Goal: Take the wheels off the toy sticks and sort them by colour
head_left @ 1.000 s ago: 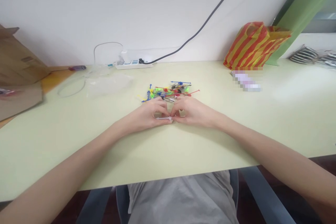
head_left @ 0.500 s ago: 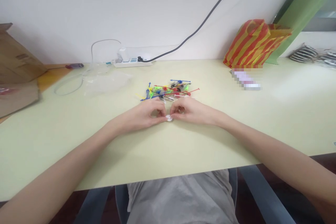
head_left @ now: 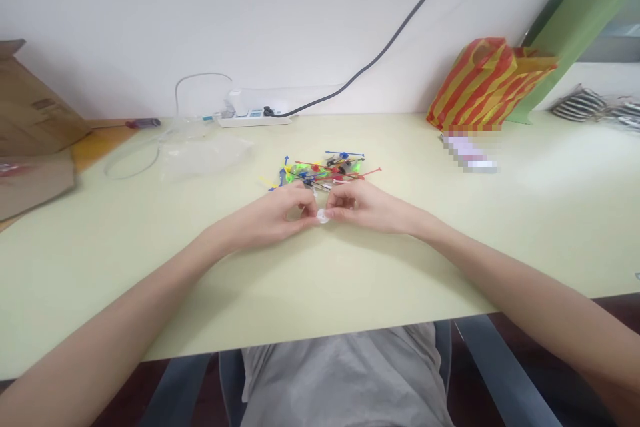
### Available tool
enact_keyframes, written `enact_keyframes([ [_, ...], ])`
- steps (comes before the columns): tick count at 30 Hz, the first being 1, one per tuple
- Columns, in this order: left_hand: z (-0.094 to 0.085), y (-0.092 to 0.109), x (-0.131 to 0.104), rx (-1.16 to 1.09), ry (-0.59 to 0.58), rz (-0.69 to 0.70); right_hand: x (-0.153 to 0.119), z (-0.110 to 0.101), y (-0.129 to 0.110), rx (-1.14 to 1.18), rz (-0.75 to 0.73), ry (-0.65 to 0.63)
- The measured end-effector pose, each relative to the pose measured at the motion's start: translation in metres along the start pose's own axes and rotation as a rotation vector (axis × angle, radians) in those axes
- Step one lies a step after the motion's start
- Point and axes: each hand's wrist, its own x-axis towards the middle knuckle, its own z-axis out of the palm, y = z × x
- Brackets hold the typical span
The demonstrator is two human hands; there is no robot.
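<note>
Between my two hands is a small round white piece (head_left: 323, 216), too small to name more exactly. My left hand (head_left: 287, 212) pinches its left edge between thumb and fingers. On the other side my right hand (head_left: 357, 207) grips the right edge in the same way. Just beyond my fingers lies a heap of small plastic parts (head_left: 320, 170) in blue, red, yellow, green, black and white, several with thin arrow-tipped rods. My knuckles hide the near edge of this heap.
A white power strip (head_left: 255, 119) with a black cable stands against the wall. Left of it are clear plastic bags (head_left: 205, 153), a screwdriver (head_left: 143, 123) and a cardboard box (head_left: 37, 107). At the back right stand a red-and-yellow striped bag (head_left: 480, 83) and a pixelated flat object (head_left: 470, 152).
Both hands have risen slightly in the picture with the white piece, away from me toward the heap. The piece stays pinched between them.
</note>
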Motion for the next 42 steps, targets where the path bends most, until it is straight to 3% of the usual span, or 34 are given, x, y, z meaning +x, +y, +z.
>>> enact_keyframes([
  [6, 0.006, 0.0, 0.001, -0.004, -0.032, -0.012, 0.002, 0.005, 0.005, -0.066, -0.106, -0.007],
  [13, 0.013, 0.004, 0.007, 0.092, 0.06, -0.021, 0.0, 0.008, 0.003, 0.016, -0.14, 0.027],
  [17, 0.014, 0.006, 0.008, -0.015, 0.11, 0.028, 0.002, 0.008, 0.001, 0.043, -0.107, 0.152],
  [22, 0.011, 0.006, 0.007, -0.143, 0.304, -0.034, 0.004, 0.003, -0.005, 0.17, -0.019, 0.315],
  [31, 0.008, 0.003, 0.008, -0.212, 0.307, 0.034, 0.002, 0.004, -0.004, 0.581, 0.078, 0.154],
  [42, 0.0, 0.008, 0.006, -0.21, 0.326, 0.131, 0.002, 0.008, -0.003, 0.74, 0.051, 0.117],
])
